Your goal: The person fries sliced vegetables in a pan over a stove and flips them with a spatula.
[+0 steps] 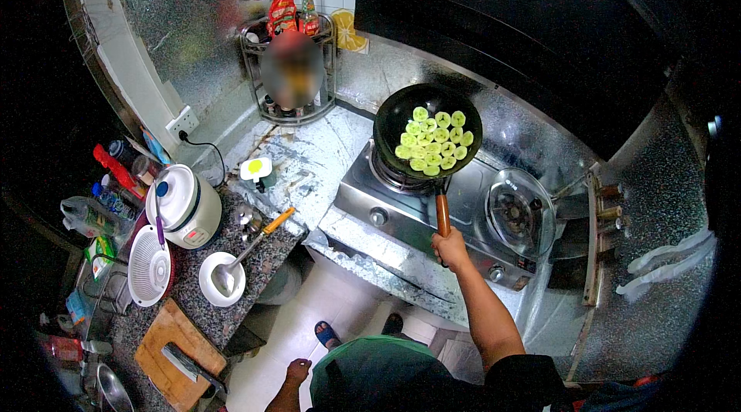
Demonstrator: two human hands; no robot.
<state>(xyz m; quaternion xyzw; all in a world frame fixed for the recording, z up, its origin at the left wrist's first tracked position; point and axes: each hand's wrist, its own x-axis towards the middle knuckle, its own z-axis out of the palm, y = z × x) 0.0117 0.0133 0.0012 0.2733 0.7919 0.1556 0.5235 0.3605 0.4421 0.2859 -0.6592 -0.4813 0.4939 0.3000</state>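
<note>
My right grip (pixel 449 248) is wrapped around the lower end of the brown handle (pixel 442 215), with the black pan (pixel 391 122) just beyond it, over the stove's (pixel 356 197) left burner. Whether the pan rests fully on that burner or is a little raised, I can't tell. The round pale-green slices (pixel 441 135), cucumber by their look, lie inside the pan, ahead of my right grip, mostly in one layer and gathered toward its right side. My left grip (pixel 298 370) hangs low, well to the left of the right one and nearer my body; I see nothing in it, and I can't tell how far its fingers are closed.

I take the step in hand to be frying the slices, with me steadying or moving the pan by its handle; no flame shows. The next move, as I judge it, calls for a firm wrist and a level pan, so the slices spread without sliding over the rim. If they need turning, the metal ladle (pixel 252 248) is well left of my right grip, its head in the white bowl (pixel 205 289) on the counter (pixel 255 300). A clear glass lid (pixel 519 211) sits to the right of that grip, around the other burner.
</note>
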